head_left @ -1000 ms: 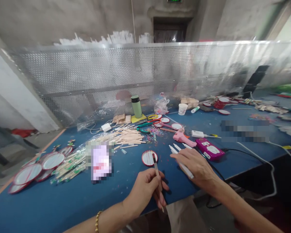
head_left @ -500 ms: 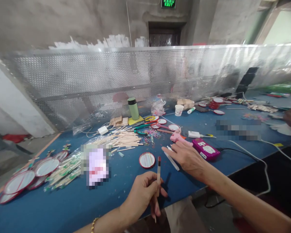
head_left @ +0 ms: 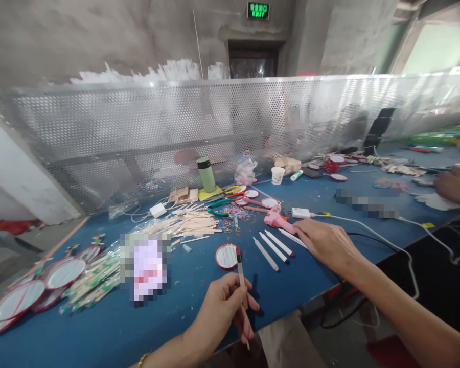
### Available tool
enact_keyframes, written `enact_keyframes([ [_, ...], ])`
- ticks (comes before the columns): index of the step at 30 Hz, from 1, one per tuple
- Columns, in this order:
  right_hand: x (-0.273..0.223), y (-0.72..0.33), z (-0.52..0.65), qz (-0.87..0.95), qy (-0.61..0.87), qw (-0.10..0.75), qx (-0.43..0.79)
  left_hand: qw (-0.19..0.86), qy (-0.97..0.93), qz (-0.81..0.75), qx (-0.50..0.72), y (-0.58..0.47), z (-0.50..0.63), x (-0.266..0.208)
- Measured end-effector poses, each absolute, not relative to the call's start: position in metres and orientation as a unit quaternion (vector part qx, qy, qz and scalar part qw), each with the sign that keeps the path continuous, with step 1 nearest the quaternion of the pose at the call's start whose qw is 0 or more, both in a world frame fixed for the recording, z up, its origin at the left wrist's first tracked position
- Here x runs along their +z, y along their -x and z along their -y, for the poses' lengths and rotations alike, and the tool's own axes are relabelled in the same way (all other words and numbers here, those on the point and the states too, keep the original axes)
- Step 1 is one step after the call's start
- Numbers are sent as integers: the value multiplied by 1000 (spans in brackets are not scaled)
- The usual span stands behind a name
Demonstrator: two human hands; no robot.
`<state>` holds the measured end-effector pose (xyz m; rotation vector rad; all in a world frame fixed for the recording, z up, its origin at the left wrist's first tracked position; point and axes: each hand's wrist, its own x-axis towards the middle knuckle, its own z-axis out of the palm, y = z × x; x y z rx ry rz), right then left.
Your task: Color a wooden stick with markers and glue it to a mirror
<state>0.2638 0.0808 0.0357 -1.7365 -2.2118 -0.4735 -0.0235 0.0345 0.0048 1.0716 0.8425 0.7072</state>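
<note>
The thumb and fingers of the left hand (head_left: 224,304) are pinching a dark-tipped wooden stick (head_left: 240,271), its tip pointing away from the wearer; in this view that tip is overlapping the right edge of a small red-rimmed disc (head_left: 225,256) lying on the blue table (head_left: 191,317), though whether they are touching I cannot tell; the lower fingers are curling loosely beneath the stick. The right hand (head_left: 322,237) is stretching palm-down, its fingertips bending at the handle end of a pink glue gun (head_left: 278,221); whether they are closing on it I cannot tell.

Three white marker pens (head_left: 277,247) are lying slantwise, side by side, between the disc and the right hand; a fourth white pen (head_left: 292,238) is lying just beside that hand. Beyond the disc, loose wooden sticks (head_left: 197,222) are spreading near teal-handled pliers (head_left: 216,211); a green bottle (head_left: 206,176) is standing behind them; larger red-rimmed discs (head_left: 66,273) are overlapping at far left; a white paper cup (head_left: 278,175) is standing farther back; another person's hand (head_left: 454,186) is showing at the right edge.
</note>
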Motion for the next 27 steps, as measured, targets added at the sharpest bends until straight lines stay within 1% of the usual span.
enact_keyframes([
  [4, 41, -266, -83, 756, 625, 109, -161, 722, -480, -384, 318, 23, -34, 8],
  [10, 27, -244, -90, 776, 610, 45, -156, 719, -487, -383, 315, 23, -34, 9],
  [17, 19, -235, -90, 754, 636, 39, -162, 715, -490, -388, 312, 23, -34, 6],
  [24, 14, -236, -91, 751, 647, 20, -131, 706, -499, -395, 311, 24, -33, 8],
  [27, 16, -238, -90, 748, 651, 25, -128, 707, -495, -399, 310, 24, -33, 9],
])
